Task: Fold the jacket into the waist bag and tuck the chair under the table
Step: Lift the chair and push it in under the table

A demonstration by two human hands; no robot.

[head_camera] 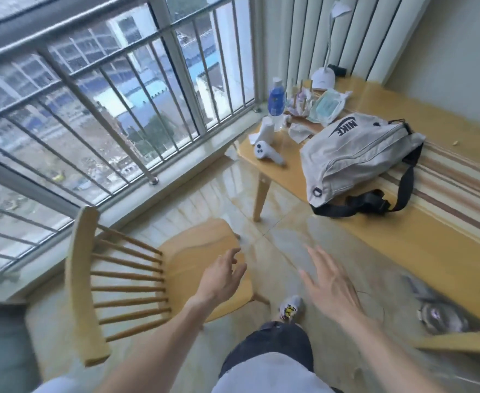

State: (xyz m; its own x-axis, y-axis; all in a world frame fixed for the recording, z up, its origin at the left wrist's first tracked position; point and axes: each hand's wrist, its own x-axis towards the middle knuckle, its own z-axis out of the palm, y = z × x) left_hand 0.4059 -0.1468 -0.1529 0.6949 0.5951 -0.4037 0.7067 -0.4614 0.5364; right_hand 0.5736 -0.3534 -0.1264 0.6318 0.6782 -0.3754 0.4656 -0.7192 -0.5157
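A bulging grey waist bag point(355, 157) with a black strap lies zipped on the wooden table point(420, 245) at the right. The jacket is not visible. A wooden spindle-back chair point(136, 279) stands on the tiled floor at lower left, apart from the table, its backrest toward the window. My left hand point(221, 276) hovers over the chair seat, fingers spread and empty. My right hand point(332, 287) is stretched out flat above the floor between chair and table, holding nothing.
At the table's far end stand a blue-labelled bottle point(276, 102), a white controller point(267, 153), tissues, a mask pack point(328, 106) and a white desk lamp point(324, 76). A railed window point(105, 109) runs along the left. A blurred grey object point(437, 313) lies on the table's near edge.
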